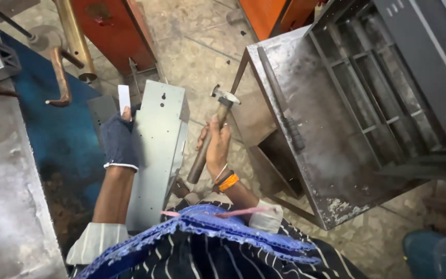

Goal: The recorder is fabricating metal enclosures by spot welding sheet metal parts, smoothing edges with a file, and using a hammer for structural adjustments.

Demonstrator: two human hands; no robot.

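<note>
The left hand (pixel 120 140), in a dark glove, sits left of centre in the frame, pressed against the grey metal box (pixel 158 150). Its fingers curl over the box's left edge, and a small white tab (pixel 124 98) shows just above the fingertips. The box is long and folded, standing roughly upright in the middle of the frame, with a few small holes near its top.

The right hand (pixel 216 147), bare, is just right of the box. It is closed around the handle of a hammer (pixel 213 135), gripping it near the middle. The handle slants from lower left to upper right, and the metal head points up, just beside the box's upper right corner. An orange bangle (pixel 228 182) is on that wrist.

A steel table (pixel 331 170) with a worn, scratched top fills the right of the frame. A long dark file (pixel 281 106) lies on it, and a grey slotted frame (pixel 388 88) rests along its upper right part.

At upper left, copper arms (pixel 70 51) stand above a blue surface (pixel 60 132). Orange machine parts (pixel 117 28) are along the top edge.
</note>
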